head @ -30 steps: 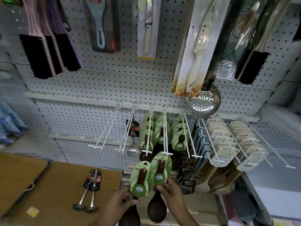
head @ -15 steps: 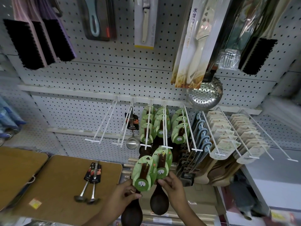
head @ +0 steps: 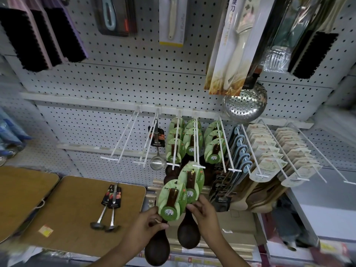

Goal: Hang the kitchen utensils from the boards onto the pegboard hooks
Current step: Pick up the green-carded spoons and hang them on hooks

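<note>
Holding two dark wooden spoons up in front of the pegboard [head: 134,79], I have one in each hand. My left hand [head: 145,227] has its fingers curled round the neck of the left spoon [head: 157,249], just below its green card [head: 170,201], and the bowl hangs below my wrist. My right hand [head: 204,212] pinches the lower edge of the other spoon's green card [head: 191,183], with that spoon's bowl [head: 188,233] hanging beside my palm. The top of this card sits just under the white tip of a peg hook [head: 198,166], where more green-carded spoons [head: 192,139] already hang in rows. To the left, two metal ladles [head: 109,211] lie side by side on a wooden board [head: 77,214], and one ladle [head: 157,151] hangs on a neighbouring hook.
</note>
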`<state>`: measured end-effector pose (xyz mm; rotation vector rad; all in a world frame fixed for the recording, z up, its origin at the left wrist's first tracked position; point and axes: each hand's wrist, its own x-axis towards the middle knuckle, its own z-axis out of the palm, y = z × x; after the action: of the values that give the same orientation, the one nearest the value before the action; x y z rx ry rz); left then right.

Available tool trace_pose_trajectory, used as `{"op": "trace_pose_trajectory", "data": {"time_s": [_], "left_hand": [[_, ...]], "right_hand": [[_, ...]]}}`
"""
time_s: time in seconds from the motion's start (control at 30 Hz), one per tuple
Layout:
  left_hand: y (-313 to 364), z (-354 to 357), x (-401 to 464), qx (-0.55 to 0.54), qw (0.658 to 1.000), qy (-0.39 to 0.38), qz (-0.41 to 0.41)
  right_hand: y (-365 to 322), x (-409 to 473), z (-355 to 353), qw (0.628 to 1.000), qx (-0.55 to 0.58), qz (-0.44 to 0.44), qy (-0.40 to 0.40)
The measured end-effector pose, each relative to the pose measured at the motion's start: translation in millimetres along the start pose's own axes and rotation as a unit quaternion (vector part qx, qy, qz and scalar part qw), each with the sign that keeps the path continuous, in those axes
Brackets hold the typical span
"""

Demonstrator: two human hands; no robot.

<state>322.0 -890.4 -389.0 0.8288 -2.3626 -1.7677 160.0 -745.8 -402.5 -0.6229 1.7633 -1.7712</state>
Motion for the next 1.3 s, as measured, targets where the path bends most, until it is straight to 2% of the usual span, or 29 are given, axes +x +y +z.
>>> {"op": "trace_pose_trajectory", "data": {"time_s": [0.13,0.57,0.73,0.87,0.97,1.03,1.2,1.3], "left_hand": [[1.9,0.2,-4.1,-0.001,1.000,-0.002,0.011],[7.2,5.6,-7.2,0.006,1.000,-0.007,-0.011],[6.0,6.1,-3.7,0.017,1.000,-0.010,-0.005],[2.6,3.6,0.6,0.012,1.000,-0.004,0.001],[1.6,2.6,4.6,-0.003,1.000,0.014,-0.001],[0.7,3.0,7.9,-0.011,1.000,0.027,0.006],[-6.9,7.1,14.2,-0.035,0.997,0.067,-0.009],[-12.8,10.4,18.6,-0.029,0.997,0.067,-0.006]], "right_hand": [[-5.4,2.2,-1.9,1.000,-0.007,-0.016,0.014],[-16.1,64.9,-10.6,0.998,-0.021,0.031,0.040],[-10.6,90.8,-11.4,0.993,-0.094,0.055,0.047],[-12.0,96.3,-10.6,0.987,-0.102,0.093,0.080],[-18.4,82.5,-4.5,0.986,-0.111,0.072,0.098],[-23.4,66.0,0.3,0.992,-0.097,0.034,0.079],[-36.9,29.4,6.7,0.996,-0.060,-0.011,-0.061],[-42.3,18.5,10.9,0.995,-0.040,-0.024,-0.087]]}}
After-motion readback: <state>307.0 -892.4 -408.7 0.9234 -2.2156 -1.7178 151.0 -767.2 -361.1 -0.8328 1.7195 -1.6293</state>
